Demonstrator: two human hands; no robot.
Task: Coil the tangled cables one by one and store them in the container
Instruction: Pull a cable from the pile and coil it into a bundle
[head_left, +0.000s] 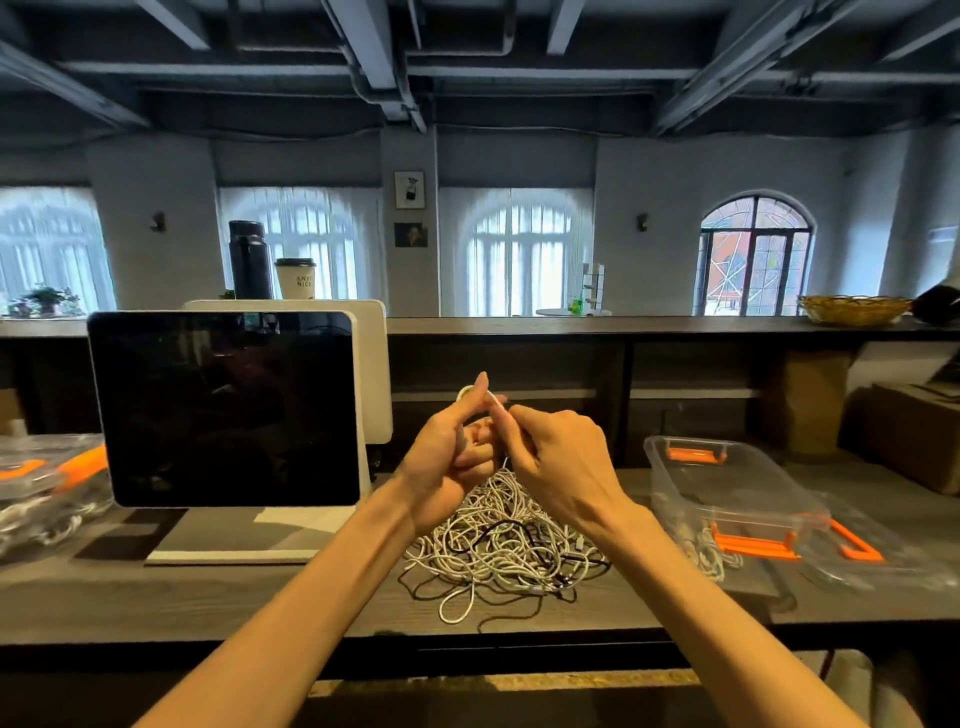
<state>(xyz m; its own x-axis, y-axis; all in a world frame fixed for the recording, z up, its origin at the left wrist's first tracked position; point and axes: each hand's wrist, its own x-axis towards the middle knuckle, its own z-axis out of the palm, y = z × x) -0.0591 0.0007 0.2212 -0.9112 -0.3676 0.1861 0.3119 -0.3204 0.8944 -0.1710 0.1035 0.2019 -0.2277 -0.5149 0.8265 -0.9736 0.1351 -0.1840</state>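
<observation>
Here, in the head view, both bare arms reached out over the grey wooden bench (208, 597). The left hand (447, 467) was held up above a big tangled heap of white and black cables (498, 551). Its fingers (480, 457) were curled, and its first finger pointed up with a small loop of thin white cable (470, 391) around it. The right hand (558, 462) was touching the left one. Its fingers were curled too, and they pinched the same white cable near its end. From the hands, the white cable hung down into the heap.

The heap lay on the bench, right under the hands, in the middle. To the right of the heap sat a clear plastic container with orange handles (727, 488), open at the top. A few coiled white cables showed through its near wall. Just beside it, further right, lay a clear lid with an orange clip (862, 551).

To the left of the heap stood a dark flat screen on a white stand (228, 405). At the far left edge lay more clear plastic with orange parts (47, 483), but it was too blurry to tell what it was.
</observation>
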